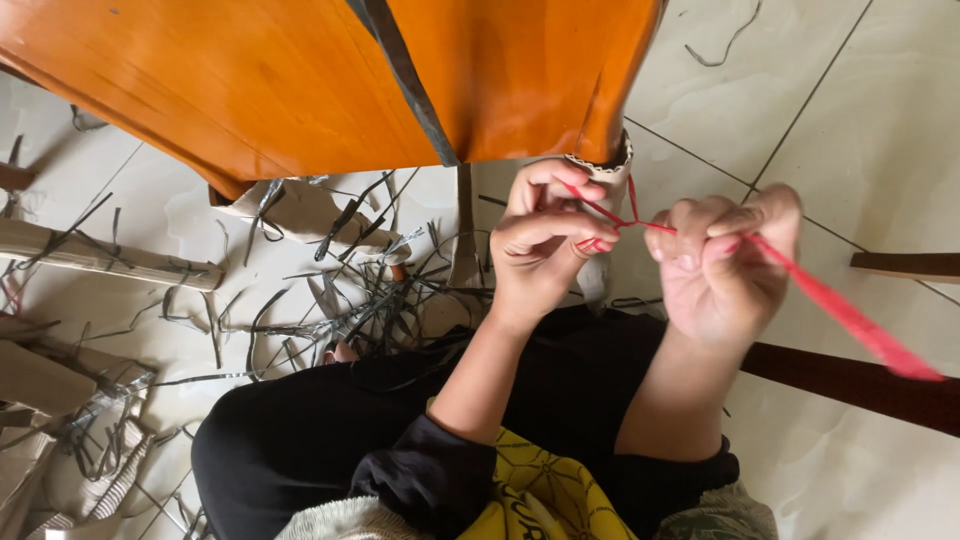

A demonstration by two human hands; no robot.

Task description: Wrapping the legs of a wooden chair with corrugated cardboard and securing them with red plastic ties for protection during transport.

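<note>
My left hand [540,245] pinches a thin red plastic strip [850,315] close to the leg of an orange wooden piece of furniture [250,80]. My right hand [725,255] grips the same strip, which runs from between my hands out to the lower right. The strip is pulled tight between the two hands and crosses itself near the left fingers. A pale woven band [605,165] wraps the bottom of the furniture leg just above my left hand. A dark strap [405,75] runs down across the orange wood.
Several dark grey strips and scraps [370,290] lie scattered on the white tiled floor [880,120]. Pale wooden sticks [100,260] lie at the left. Dark brown wooden bars [850,385] lie at the right. My legs in black cloth [320,430] fill the lower middle.
</note>
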